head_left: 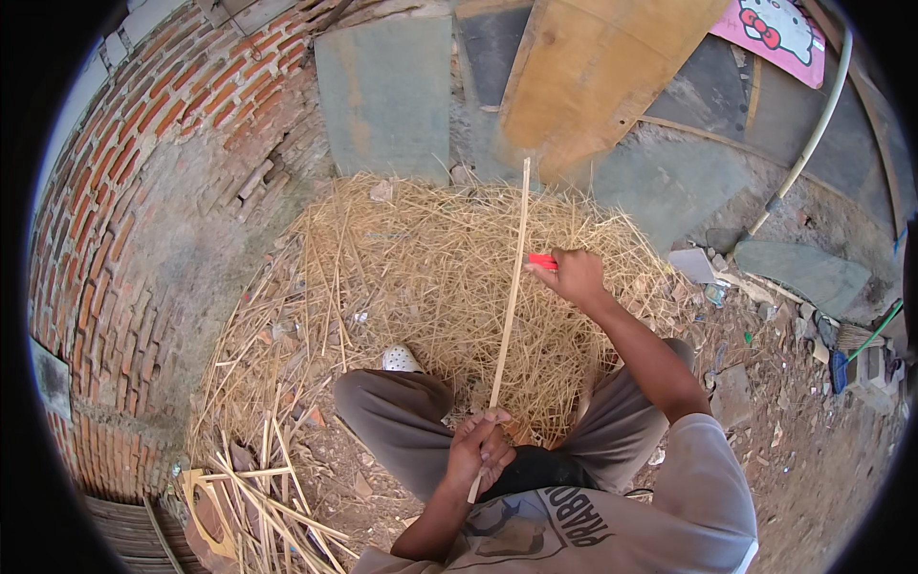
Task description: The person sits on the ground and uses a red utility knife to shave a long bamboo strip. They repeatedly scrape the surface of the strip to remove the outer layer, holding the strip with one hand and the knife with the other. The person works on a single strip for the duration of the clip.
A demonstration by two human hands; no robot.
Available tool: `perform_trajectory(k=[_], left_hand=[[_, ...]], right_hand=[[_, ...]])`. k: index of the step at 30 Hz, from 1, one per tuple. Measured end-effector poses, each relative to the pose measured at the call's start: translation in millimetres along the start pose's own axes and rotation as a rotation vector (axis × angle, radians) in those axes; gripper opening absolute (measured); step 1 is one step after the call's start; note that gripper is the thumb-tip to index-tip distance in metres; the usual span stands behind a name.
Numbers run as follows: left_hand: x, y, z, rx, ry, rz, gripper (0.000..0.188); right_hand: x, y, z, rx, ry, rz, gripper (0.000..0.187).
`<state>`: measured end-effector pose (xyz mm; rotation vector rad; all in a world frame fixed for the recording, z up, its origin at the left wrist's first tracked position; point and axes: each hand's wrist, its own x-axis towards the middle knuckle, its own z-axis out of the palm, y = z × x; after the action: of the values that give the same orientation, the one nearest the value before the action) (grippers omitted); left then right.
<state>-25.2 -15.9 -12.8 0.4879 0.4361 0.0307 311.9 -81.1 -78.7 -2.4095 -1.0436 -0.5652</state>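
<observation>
My left hand is closed around the lower part of a long, pale strip of bamboo or wood, in front of my lap. The strip slants up and away from me, its far end over the straw-coloured shavings. In my right hand I grip a small tool with a red handle, which looks like a knife. Its dark tip meets the strip at about the middle; the blade itself is too small to make out well.
A wide heap of thin shavings spreads in front of my legs. More long strips lie at the lower left. A brick wall rises on the left, boards lean at the back, and rubble covers the ground on the right.
</observation>
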Motion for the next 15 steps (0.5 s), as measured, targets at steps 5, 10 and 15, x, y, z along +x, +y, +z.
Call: perform_trajectory(k=[5,10,15], left_hand=[[-14.0,-5.0,3.5,0.059,0.032,-0.090,0.024],[-19.4,4.0,13.3,0.091,0.150,-0.098,0.022],[-22.3,8.5,-0.8,0.038,0.077,-0.062,0.023]], right_hand=[[22.3,47.2,-1.2,-0.133,0.225,-0.178,0.072],[22.7,47.0,11.0,0.013,0.096,-0.125,0.066],[15.4,20.3,24.0,0.714,-0.506,0.393,0.078]])
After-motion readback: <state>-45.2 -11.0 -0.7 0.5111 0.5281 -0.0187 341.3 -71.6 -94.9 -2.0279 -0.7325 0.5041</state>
